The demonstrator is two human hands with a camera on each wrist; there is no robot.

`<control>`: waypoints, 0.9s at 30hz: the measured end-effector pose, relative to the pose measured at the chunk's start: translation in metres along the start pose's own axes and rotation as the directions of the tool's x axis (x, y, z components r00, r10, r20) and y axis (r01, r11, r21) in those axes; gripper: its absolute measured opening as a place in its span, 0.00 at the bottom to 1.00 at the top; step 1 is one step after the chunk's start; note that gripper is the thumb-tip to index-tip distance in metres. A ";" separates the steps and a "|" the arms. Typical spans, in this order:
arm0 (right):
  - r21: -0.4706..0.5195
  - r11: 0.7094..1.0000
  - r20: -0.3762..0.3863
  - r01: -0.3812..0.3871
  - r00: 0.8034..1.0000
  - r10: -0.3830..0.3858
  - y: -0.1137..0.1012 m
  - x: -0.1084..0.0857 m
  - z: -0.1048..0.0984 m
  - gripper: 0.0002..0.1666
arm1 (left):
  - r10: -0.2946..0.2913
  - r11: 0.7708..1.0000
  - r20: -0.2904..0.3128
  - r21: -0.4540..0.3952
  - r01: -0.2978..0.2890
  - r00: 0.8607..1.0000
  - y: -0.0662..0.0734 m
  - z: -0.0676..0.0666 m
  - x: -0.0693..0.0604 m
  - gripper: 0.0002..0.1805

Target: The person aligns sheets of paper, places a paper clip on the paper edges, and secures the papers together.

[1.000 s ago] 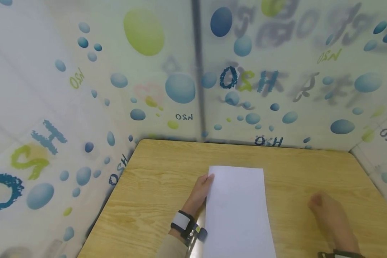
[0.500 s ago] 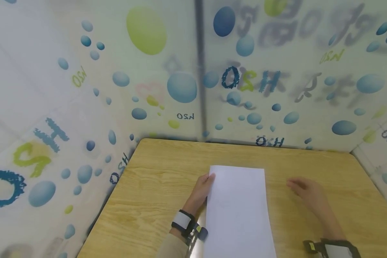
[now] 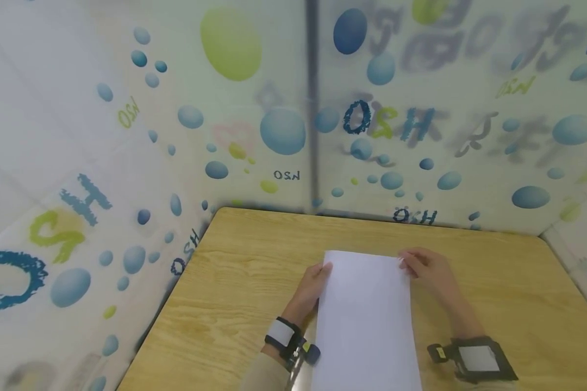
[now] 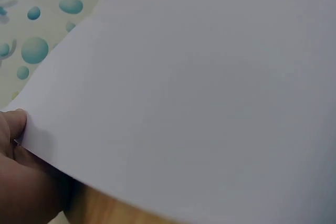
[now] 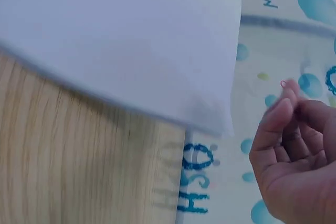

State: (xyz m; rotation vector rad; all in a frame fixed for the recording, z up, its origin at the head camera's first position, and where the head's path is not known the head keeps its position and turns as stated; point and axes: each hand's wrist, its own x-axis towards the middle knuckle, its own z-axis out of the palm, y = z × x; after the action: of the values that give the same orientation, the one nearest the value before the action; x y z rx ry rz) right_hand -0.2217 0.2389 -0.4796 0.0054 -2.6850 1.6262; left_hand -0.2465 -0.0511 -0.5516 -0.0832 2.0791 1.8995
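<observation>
White paper (image 3: 364,320) stretches from mid-table to the bottom edge of the head view. My left hand (image 3: 307,290) grips its upper left edge, thumb on top, and the left wrist view shows this thumb (image 4: 17,121) on the paper (image 4: 173,87). At the paper's top right corner is my right hand (image 3: 432,274). In the right wrist view a narrow space separates that hand (image 5: 294,161) from the paper's corner (image 5: 220,124). Its thumb and index finger pinch a small red loop (image 5: 283,84), its exact kind unclear.
The wooden table (image 3: 235,260) reaches back to a wall (image 3: 244,190) printed with blue and green bubbles and H2O lettering. A similar wall panel (image 3: 24,163) stands at the left. Each wrist carries a strapped device (image 3: 479,358).
My right hand has moved left and away from me, from the right part of the table to the paper's top right corner. My left hand keeps its grip. The head view has shifted slightly.
</observation>
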 end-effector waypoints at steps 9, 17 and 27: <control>0.142 0.988 0.097 -0.057 0.994 0.044 -0.011 0.018 0.032 0.21 | -0.019 1.000 -0.011 0.005 0.019 1.000 0.001 0.001 0.000 0.23; 0.191 0.980 0.081 -0.054 0.996 0.039 -0.015 0.026 0.059 0.20 | -0.016 1.000 -0.010 0.006 0.016 1.000 0.001 0.002 0.002 0.23; 0.159 0.987 0.092 0.030 0.995 -0.045 -0.032 0.034 0.082 0.17 | -0.013 1.000 0.006 -0.001 0.013 1.000 0.001 0.003 0.002 0.24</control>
State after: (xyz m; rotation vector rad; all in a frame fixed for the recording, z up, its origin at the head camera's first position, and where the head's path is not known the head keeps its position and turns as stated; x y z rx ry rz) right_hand -0.2552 0.1517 -0.4890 0.1370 -2.5968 1.8680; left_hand -0.2485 -0.0475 -0.5510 -0.0905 2.0683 1.8909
